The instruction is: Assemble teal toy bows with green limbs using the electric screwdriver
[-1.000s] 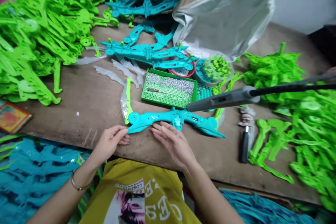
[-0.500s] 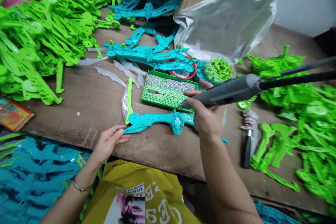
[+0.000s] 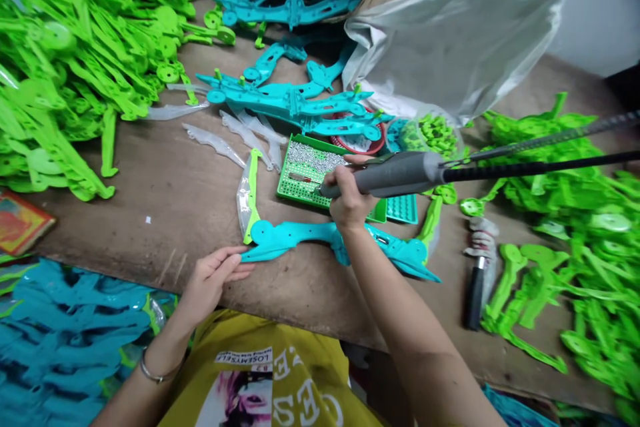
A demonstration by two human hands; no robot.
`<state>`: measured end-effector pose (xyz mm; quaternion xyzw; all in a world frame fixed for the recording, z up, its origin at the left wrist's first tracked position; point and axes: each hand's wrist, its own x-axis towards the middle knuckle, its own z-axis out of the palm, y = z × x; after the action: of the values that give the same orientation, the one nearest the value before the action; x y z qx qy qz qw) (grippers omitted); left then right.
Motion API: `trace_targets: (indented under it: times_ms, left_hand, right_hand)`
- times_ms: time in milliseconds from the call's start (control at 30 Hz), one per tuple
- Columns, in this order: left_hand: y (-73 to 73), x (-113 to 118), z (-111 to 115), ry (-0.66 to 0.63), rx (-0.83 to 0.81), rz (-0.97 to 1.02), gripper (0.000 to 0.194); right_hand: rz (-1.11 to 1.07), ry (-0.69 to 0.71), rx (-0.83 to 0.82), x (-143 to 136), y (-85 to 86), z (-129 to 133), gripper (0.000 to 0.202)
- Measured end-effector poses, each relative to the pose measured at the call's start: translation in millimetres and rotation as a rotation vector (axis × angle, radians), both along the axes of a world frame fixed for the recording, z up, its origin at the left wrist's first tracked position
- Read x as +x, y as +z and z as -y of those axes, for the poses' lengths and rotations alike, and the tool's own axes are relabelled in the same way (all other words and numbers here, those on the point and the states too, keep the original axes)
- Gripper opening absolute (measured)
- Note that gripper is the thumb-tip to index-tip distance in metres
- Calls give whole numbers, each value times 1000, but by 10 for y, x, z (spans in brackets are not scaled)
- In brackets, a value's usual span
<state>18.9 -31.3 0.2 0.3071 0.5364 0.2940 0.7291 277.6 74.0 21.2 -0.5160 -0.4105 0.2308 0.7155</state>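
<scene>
My left hand [image 3: 220, 273] pinches the pointed left end of a blue plastic bow-shaped part [image 3: 305, 233] lying near the table's front edge. A green arm with a clear plastic blade [image 3: 245, 197] stands off its left end, and another green arm [image 3: 431, 223] is at its right end. My right hand [image 3: 350, 197] is wrapped round a grey electric screwdriver [image 3: 397, 175] with a cable at its back. The screwdriver's tip is over the green perforated tray [image 3: 295, 195] of small silver screws. A small red-handled screwdriver [image 3: 301, 177] lies in that tray.
Piles of green parts lie at left [image 3: 75, 80] and right [image 3: 600, 247]. Behind the tray are more blue parts [image 3: 285, 100], a tub of small green pieces [image 3: 435, 137] and a white sack [image 3: 450, 47]. A black-handled tool [image 3: 477, 287] lies at right.
My right hand has carried the electric screwdriver left, farther over the screw tray, uncovering the blue part's right end. My left hand keeps its hold. The view has shifted slightly.
</scene>
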Motion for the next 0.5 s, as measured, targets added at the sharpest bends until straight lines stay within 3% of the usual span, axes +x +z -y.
trace_targets:
  times_ms: [333,500]
  left_hand:
    - [-1,24,3,-2,19,3,48]
    - [2,60,2,20,21,41,51]
  right_hand:
    - [43,16,-14,-9,3,-46,19]
    - [11,28,-3,-144,320,141,22]
